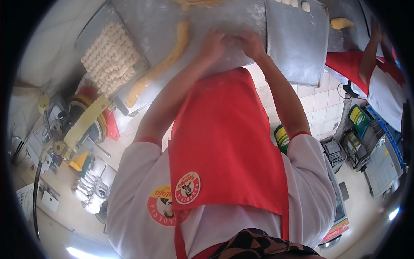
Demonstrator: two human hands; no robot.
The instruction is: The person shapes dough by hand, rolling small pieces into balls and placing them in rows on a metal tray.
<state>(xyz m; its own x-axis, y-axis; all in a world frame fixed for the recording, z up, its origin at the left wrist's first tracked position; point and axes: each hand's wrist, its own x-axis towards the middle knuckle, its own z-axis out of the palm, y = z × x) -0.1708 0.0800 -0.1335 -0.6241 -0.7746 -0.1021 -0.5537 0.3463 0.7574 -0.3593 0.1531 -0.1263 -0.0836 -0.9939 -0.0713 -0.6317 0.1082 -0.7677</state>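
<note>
My left hand (214,44) and my right hand (252,45) are close together over the grey metal worktable (235,15), near its front edge. Motion blur smears both, and whatever lies between the fingertips cannot be made out. To the left of my left hand, a long yellowish dough rope (169,60) curves along the table toward its front left. At the far side lies more yellowish dough (196,3), cut off by the picture's edge. Flour streaks mark the metal around my hands.
At the left, a tray (140,64) carries rows of pale dough pieces (111,58). A metal tray (297,47) at the right has several dough balls (305,6) at its far end. Beyond it sit a yellowish dough lump (341,23) and another person in a red apron (349,64).
</note>
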